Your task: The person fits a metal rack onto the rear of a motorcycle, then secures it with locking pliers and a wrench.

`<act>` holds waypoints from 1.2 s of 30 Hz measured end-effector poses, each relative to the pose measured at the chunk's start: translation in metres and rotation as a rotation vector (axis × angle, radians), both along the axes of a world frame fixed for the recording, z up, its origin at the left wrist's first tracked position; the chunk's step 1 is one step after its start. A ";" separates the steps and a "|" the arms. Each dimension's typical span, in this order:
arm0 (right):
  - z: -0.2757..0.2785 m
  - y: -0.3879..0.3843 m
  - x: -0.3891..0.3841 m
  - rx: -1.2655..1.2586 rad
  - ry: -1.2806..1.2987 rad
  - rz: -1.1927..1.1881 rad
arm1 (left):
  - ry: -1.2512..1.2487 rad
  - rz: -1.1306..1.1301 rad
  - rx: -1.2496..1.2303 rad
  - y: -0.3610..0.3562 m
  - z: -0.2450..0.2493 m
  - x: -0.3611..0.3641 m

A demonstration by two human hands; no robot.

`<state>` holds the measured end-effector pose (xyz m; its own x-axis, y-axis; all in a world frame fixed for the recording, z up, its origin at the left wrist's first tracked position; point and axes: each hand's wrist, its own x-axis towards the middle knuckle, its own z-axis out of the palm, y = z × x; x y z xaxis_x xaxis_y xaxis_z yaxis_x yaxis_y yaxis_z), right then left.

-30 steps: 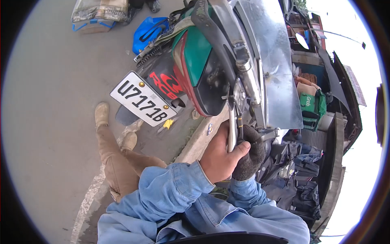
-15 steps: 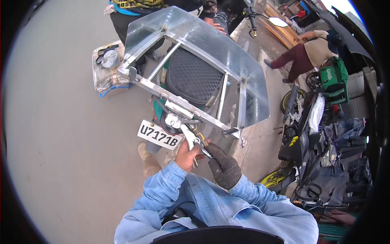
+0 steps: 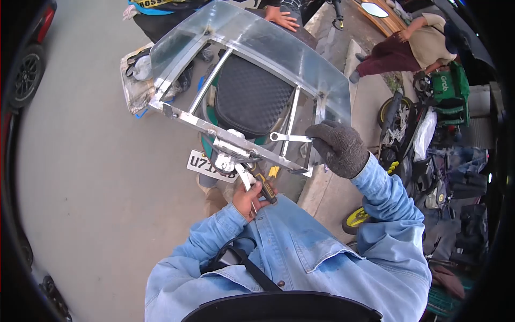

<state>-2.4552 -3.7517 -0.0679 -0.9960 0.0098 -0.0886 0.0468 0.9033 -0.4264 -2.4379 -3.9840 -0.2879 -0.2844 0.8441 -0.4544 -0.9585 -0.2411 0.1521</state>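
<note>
My bare left hand (image 3: pixel 248 203) is closed around silver locking pliers (image 3: pixel 245 175), whose upper end meets the white-silver bracket (image 3: pixel 224 161) under the metal frame. A tool with a black-and-yellow handle (image 3: pixel 264 184) lies against the same fingers; its far end is hidden. Raised to the right, my gloved right hand (image 3: pixel 339 147) grips a wrench (image 3: pixel 290 138), its ring end pointing left over the frame. The welded metal frame (image 3: pixel 189 119) has sheet panels (image 3: pixel 252 32) and surrounds a black motorcycle seat (image 3: pixel 252 96). A white license plate (image 3: pixel 201 165) hangs below the bracket, partly covered.
A person's hand (image 3: pixel 282 18) rests beyond the frame. Another person (image 3: pixel 391 56) is at the upper right, near a green bag (image 3: pixel 449 88) and parked motorcycles (image 3: pixel 397 115). A worn box (image 3: pixel 134 88) stands left on the road. A red vehicle's wheel (image 3: pixel 28 75) shows far left.
My right hand has moved away from the left hand, up and to the right, and the wrench now shows in it. The left hand stays by the bracket. A red vehicle has come into view.
</note>
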 end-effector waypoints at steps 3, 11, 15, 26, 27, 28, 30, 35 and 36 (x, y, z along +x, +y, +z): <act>-0.028 0.034 -0.051 0.095 -0.007 0.274 | 0.061 0.060 -0.001 0.002 0.008 -0.002; -0.097 0.049 -0.150 0.146 -0.003 0.790 | 0.138 0.098 -0.138 0.004 0.026 -0.007; -0.103 0.054 -0.168 0.067 0.052 0.896 | 0.108 0.101 -0.133 0.004 0.025 -0.006; -0.103 0.046 -0.190 0.098 0.055 1.016 | 0.071 0.117 -0.185 0.006 0.024 -0.004; -0.102 0.046 -0.193 0.110 0.008 1.022 | 0.063 0.114 -0.182 0.006 0.022 -0.004; -0.100 0.046 -0.194 0.107 -0.001 1.022 | 0.054 0.114 -0.189 0.005 0.020 -0.003; -0.096 0.049 -0.195 0.226 -0.008 0.894 | 0.039 0.119 -0.194 0.004 0.018 -0.002; -0.084 0.044 -0.178 0.320 -0.316 0.846 | 0.018 0.093 -0.200 0.003 0.017 -0.001; -0.080 0.043 -0.180 0.301 -0.259 0.856 | 0.017 0.094 -0.193 0.003 0.016 -0.004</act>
